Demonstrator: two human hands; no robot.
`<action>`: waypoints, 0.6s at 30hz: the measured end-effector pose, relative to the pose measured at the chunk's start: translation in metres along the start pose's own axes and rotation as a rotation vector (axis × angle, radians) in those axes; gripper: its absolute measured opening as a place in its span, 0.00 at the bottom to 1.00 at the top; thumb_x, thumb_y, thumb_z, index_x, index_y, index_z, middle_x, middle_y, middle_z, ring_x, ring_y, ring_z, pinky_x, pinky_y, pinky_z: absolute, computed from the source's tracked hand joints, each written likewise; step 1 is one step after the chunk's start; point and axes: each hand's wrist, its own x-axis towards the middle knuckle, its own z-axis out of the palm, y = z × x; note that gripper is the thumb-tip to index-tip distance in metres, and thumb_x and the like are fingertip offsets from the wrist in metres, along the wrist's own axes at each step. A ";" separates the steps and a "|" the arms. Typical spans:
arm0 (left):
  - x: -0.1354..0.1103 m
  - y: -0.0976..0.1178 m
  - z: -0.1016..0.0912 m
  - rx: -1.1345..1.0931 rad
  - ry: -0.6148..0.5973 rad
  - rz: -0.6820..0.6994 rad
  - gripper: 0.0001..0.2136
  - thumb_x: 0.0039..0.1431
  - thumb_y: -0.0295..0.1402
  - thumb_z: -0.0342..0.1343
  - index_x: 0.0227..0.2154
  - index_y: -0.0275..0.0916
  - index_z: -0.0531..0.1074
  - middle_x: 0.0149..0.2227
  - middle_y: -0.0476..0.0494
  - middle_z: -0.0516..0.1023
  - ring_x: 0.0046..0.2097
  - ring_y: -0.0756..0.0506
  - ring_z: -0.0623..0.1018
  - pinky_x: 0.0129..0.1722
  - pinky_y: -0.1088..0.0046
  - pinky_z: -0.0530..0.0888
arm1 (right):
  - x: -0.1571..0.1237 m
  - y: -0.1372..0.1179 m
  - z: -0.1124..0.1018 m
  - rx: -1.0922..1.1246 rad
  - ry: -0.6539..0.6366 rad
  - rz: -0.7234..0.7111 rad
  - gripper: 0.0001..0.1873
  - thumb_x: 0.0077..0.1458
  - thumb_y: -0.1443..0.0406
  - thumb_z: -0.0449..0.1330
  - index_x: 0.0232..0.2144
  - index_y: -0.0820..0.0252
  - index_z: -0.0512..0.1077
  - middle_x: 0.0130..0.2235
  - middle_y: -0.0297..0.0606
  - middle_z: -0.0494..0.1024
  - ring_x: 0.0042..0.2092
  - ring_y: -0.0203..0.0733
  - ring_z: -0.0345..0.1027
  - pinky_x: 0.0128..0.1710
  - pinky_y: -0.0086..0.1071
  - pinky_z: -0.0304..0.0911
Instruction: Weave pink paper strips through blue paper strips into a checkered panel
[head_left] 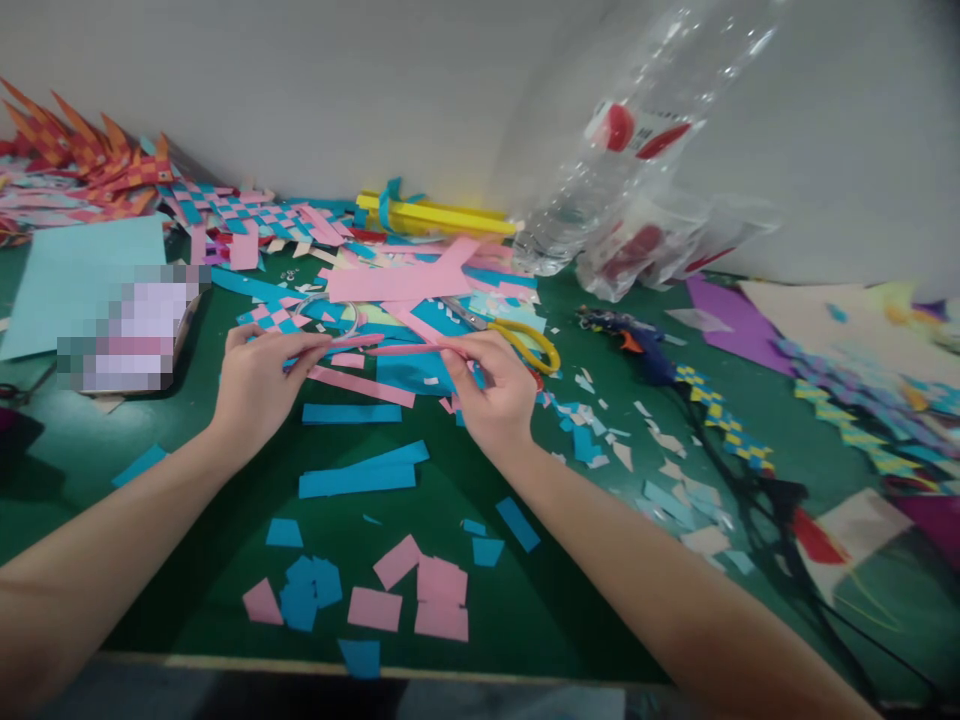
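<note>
Forearms (630, 560) angled inward, left hand (262, 385) knuckles-up, right hand (493, 392) curled — both pinching pink paper strips (409, 349)

A: From where is the view taken?
B: From the wearer's head, above the near side of the green table (217, 575), facing forward and down.
A: At what range?
B: Close: forearms (112, 550) enter at the lower corners, the left hand (259, 385) and right hand (496, 390) lie at mid-height, and the grey wall (300, 80) stands behind.
</note>
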 end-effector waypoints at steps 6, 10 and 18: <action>0.001 -0.001 0.001 0.022 -0.014 -0.012 0.09 0.64 0.36 0.55 0.38 0.45 0.81 0.31 0.48 0.83 0.29 0.45 0.73 0.51 0.59 0.64 | -0.001 -0.001 -0.001 -0.021 0.044 -0.038 0.06 0.60 0.67 0.60 0.37 0.52 0.77 0.34 0.33 0.78 0.37 0.38 0.72 0.37 0.36 0.71; 0.001 -0.002 0.001 0.033 -0.024 -0.013 0.10 0.64 0.37 0.53 0.39 0.45 0.81 0.33 0.47 0.84 0.31 0.44 0.76 0.52 0.58 0.63 | -0.001 -0.002 -0.001 -0.026 0.034 -0.061 0.06 0.60 0.67 0.60 0.37 0.53 0.77 0.34 0.34 0.78 0.36 0.38 0.72 0.36 0.36 0.71; 0.001 -0.003 0.003 -0.094 0.019 -0.040 0.08 0.61 0.38 0.56 0.35 0.48 0.81 0.37 0.48 0.84 0.37 0.40 0.80 0.52 0.55 0.62 | -0.002 -0.005 -0.002 -0.057 0.011 -0.053 0.06 0.60 0.65 0.60 0.37 0.50 0.78 0.34 0.34 0.79 0.35 0.40 0.72 0.35 0.38 0.72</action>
